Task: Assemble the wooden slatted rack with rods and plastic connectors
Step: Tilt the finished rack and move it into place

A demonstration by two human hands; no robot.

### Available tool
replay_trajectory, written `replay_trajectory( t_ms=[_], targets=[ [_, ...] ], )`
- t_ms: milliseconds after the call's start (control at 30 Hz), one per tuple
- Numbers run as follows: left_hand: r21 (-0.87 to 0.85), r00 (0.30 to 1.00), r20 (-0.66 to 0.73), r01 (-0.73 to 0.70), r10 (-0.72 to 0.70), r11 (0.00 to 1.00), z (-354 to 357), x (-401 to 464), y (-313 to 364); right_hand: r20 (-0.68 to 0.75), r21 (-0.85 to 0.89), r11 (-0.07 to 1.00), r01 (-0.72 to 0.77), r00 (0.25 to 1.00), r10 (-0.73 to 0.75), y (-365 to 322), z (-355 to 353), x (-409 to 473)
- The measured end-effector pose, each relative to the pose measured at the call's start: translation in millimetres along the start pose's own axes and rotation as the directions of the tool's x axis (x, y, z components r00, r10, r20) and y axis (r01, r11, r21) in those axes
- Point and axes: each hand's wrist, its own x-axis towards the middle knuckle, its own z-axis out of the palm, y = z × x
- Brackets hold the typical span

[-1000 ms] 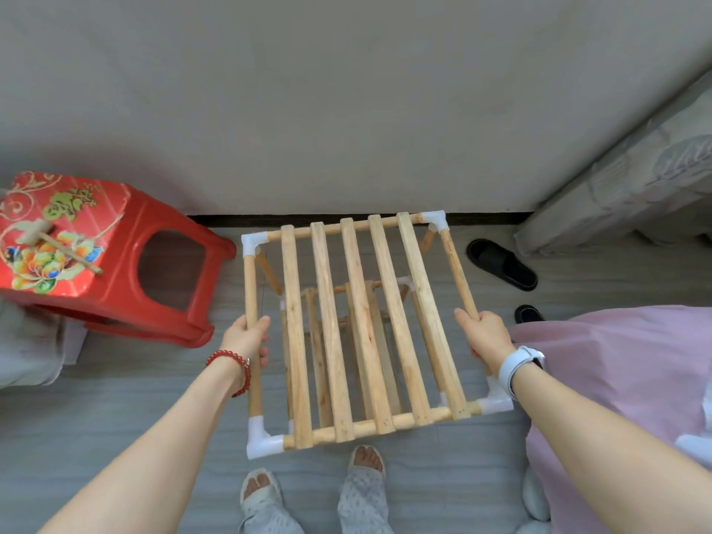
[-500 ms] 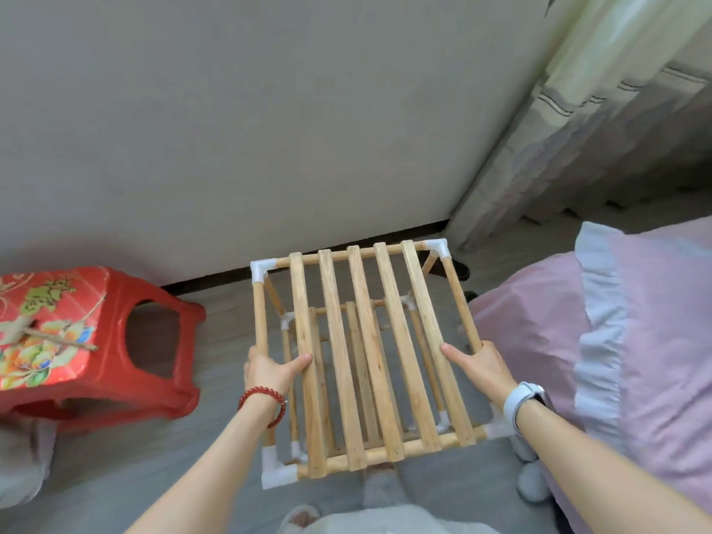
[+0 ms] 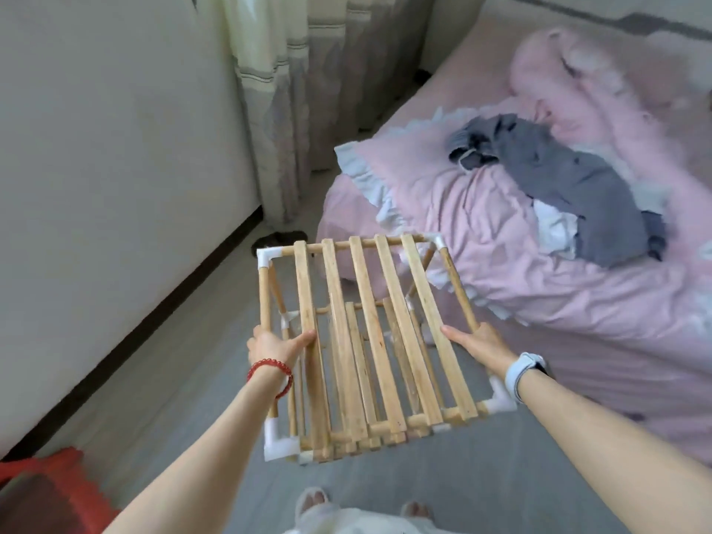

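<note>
The left hand (image 3: 275,346) and right hand (image 3: 477,346) grip the wooden rack (image 3: 370,341) by its side rods. It hangs above the floor, just beside the pink bed (image 3: 539,244).

Wooden slatted rack (image 3: 370,341) was assembled, two-tiered, five top slats running 12-to-6 (white plastic connectors (image 3: 278,445) at corners), held aloft, roughly level.

We see a rack (image 3: 370,341) of pale matt wood, smooth white plastic connectors (image 3: 280,447), and crumpled pink cloth bedding (image 3: 520,240)
</note>
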Motion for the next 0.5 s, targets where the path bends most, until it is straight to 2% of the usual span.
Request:
replay_trajectory(
  t_ms=[133,267,400,500],
  targets=[
    [0.129,0.980,0.167,-0.128,0.106,0.983,87.3,-44.4,26.8,-0.148,0.110,0.985,-0.136,0.977,0.151,95.3,-62.4,-30.7],
    [0.244,0.936,0.295,-0.271,0.195,0.931,177.8,-106.2,44.6,-0.226,0.211,0.946,-0.246,0.929,0.292,194.1,-116.2,-66.0],
    [0.336,0.867,0.410,-0.431,0.282,0.837,278.8,-189.9,58.0,-0.347,0.234,0.934,-0.270,0.874,0.339,296.8,-179.8,-103.7],
    [0.356,0.781,0.506,-0.575,0.365,0.737,352.3,-252.9,63.4,-0.419,0.231,0.936,-0.265,0.841,0.342,360.4,-227.7,-135.5]
  ],
)
